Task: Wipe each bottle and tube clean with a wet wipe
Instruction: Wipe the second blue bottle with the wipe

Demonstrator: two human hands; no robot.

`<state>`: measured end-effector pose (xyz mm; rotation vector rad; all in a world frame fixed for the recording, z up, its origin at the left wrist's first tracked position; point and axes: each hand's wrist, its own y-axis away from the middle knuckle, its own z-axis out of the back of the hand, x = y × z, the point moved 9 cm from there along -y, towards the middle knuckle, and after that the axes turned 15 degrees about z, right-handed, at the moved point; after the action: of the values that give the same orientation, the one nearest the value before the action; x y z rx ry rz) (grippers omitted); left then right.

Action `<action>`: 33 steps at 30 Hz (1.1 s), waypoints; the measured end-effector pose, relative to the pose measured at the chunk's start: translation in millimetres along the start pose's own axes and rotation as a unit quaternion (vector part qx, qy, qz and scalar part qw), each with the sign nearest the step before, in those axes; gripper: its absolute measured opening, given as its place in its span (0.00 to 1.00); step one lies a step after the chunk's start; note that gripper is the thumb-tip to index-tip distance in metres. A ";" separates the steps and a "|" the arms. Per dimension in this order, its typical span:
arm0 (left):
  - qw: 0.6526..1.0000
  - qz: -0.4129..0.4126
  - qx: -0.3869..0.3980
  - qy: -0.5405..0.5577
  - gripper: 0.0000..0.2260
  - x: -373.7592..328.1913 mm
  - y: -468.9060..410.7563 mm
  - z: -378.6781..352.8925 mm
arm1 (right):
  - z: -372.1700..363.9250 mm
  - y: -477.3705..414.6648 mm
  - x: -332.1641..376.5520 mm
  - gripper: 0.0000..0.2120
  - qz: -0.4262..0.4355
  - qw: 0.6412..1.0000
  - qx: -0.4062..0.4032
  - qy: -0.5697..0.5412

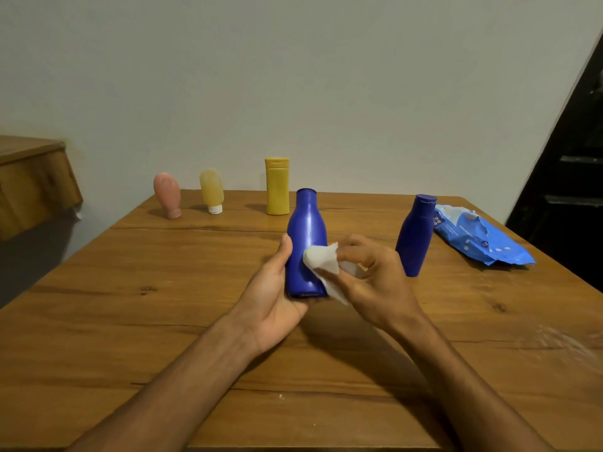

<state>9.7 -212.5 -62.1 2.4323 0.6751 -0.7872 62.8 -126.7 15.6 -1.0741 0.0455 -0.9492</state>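
From the head view, a person works at the middle of a wooden counter. The left hand is wrapped around the lower body of a capless blue bottle, thumb up its left side, holding it upright. The right hand pinches a crumpled white wet wipe and presses it to the bottle's lower right side.

Just right of the hands a second blue bottle stands with its cap on, and beyond it lies an opened blue wipes pack. Along the far edge, left to right, stand a pink tube and a yellow tube, both cap-down, then a yellow bottle.
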 end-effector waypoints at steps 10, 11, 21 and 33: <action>0.996 -0.021 0.028 -0.081 0.24 -2.6 1.2 -2.2 | 2.9 2.1 -3.9 0.04 0.017 0.999 -0.019 0.034; 0.994 -0.027 0.035 -0.098 0.23 -2.7 1.9 -4.1 | 8.7 2.4 -4.6 0.05 0.013 0.998 -0.048 0.027; 0.935 -0.053 0.043 -0.349 0.21 -0.5 13.9 -21.5 | 50.7 7.0 -5.6 0.08 -0.005 0.972 -0.233 0.024; 0.829 -0.141 -0.056 -0.538 0.26 -14.6 16.8 -19.3 | 68.9 14.8 -24.1 0.13 -0.086 0.940 -0.326 -0.056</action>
<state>16.7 -218.4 -34.1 1.3879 0.5559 -1.9190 88.9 -58.5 30.2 -1.7680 0.1852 -1.0576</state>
